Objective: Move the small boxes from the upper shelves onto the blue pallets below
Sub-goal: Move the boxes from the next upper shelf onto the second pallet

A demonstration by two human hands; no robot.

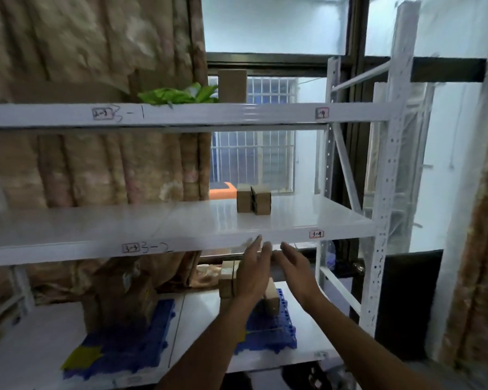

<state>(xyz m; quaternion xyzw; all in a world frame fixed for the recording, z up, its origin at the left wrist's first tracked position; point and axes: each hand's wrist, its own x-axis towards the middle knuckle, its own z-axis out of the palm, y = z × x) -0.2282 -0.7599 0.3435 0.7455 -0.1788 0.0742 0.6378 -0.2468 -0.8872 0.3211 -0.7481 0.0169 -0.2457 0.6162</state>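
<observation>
White shelf (293,220) bears boxes (253,198); empty hands (273,266) below.

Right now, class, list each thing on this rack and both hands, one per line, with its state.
Left hand: open, empty, raised toward the middle shelf edge.
Right hand: open, empty, beside the left.
Middle-shelf boxes: upright, side by side, untouched.
Top-shelf box: standing on end.
Green bag: crumpled, lying on the top shelf.
Right pallet: holds a few boxes.
Left pallet: holds a stack of boxes.
</observation>
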